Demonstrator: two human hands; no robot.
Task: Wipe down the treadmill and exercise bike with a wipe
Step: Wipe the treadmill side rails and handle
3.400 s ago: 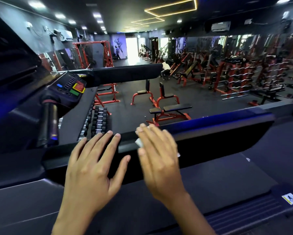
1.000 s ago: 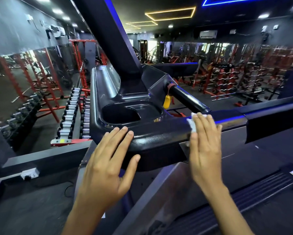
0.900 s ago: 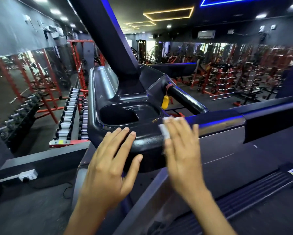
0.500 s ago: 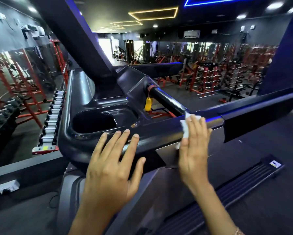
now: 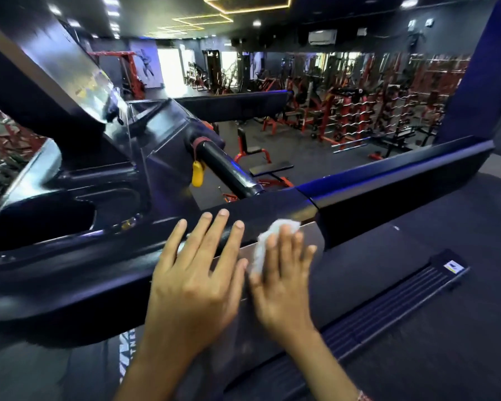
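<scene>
Gym, treadmill console, red weight racks, benches, mirrored walls

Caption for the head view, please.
Right hand presses a white wipe against the treadmill side rail; left hand rests flat beside it.

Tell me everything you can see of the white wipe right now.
The white crumpled wipe looks like thin, soft tissue or cloth, bunched rather than flat. Straight fingers of the right hand press it against the treadmill's black side rail and the grey panel below; part is hidden beneath them.
</scene>
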